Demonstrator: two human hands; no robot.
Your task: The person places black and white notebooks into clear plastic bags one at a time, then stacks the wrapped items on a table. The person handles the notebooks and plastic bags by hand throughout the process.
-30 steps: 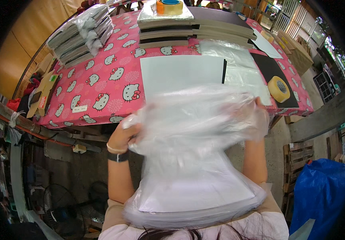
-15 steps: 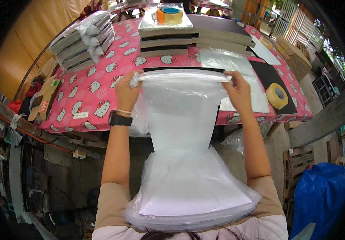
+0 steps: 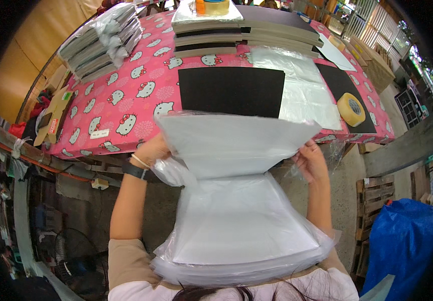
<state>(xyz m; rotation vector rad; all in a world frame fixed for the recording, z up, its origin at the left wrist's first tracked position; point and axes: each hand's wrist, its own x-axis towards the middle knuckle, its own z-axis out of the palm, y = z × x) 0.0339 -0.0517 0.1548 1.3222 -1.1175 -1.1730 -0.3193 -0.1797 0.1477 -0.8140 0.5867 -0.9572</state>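
A stack of white sheets in clear plastic [image 3: 246, 226] lies close against my body. Beyond it, a flap of the clear plastic wrap [image 3: 236, 143] stands tilted up, its far edge level with the table's front. My left hand [image 3: 153, 150], with a dark watch at the wrist, grips the wrap's left side; its fingertips are partly hidden behind the plastic. The fingers of my right hand [image 3: 311, 159] are closed on the wrap's right edge. Just past the flap, a black board [image 3: 231, 92] lies on the table, its near part covered by the plastic.
On the pink patterned table [image 3: 121, 103] stand plastic-wrapped stacks [image 3: 98, 45] at the left and black-topped stacks [image 3: 281, 32] at the back. Flat clear bags [image 3: 301, 90] and a tape roll [image 3: 351, 110] on black board lie at the right. A blue tarp [image 3: 402, 246] is beside me.
Both hands have come back toward me and lower, pulling the wrap's far end off the black board. The board's top now shows, and the plastic has folded up into a raised flap.
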